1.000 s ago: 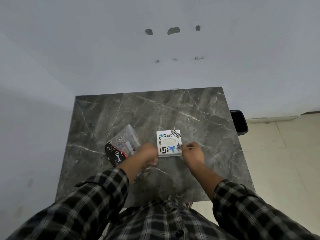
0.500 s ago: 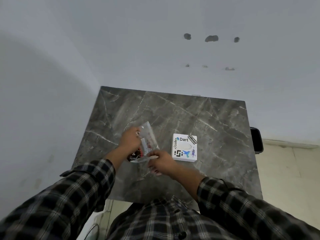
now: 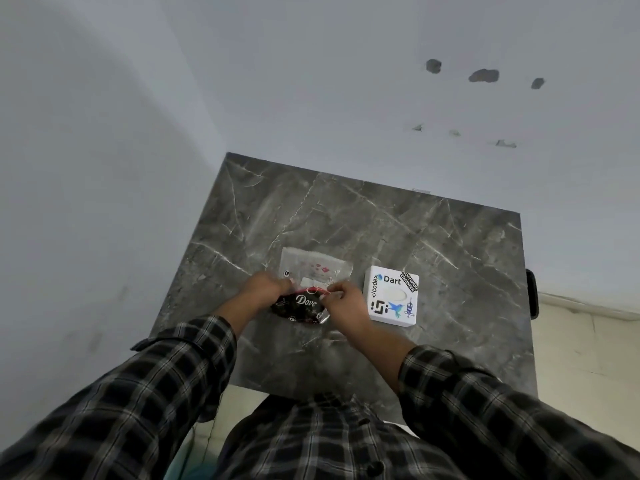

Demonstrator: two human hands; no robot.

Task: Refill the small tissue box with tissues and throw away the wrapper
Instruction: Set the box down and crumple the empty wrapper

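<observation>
A: Near first. Plaid sleeves bottom of frame, both arms reaching forward. Hands?

B: Left hand (image 3: 266, 284) pinched closed on the left edge of the tissue pack (image 3: 313, 284). Right hand (image 3: 346, 301) pinched closed on its right side, near the middle seam. Looks like a pull-apart grip on the wrapper.

A: Pack state?

B: Lying flat on the table (image 3: 450, 244). Near end dark with "Dove" print, far end clear film with white showing through. Long axis runs away from the person, tilted slightly. Opened yet? Can't tell.

A: Box?

B: Small tissue box (image 3: 393, 296), white, stickers on top, oval slot facing up. Just beside the pack on the right, apart from it, not touching. Right hand is the nearer one, so I'd guess it does the transfer once the tissues are out.

A: Surface, room?

B: Dark grey marble-look top with white veins, otherwise bare. Plain wall (image 3: 311, 81) behind with a few chipped patches. Dark object (image 3: 531, 297) past the right table edge, maybe a bin, too cropped to say. Pale floor (image 3: 588, 358) on the right.
</observation>
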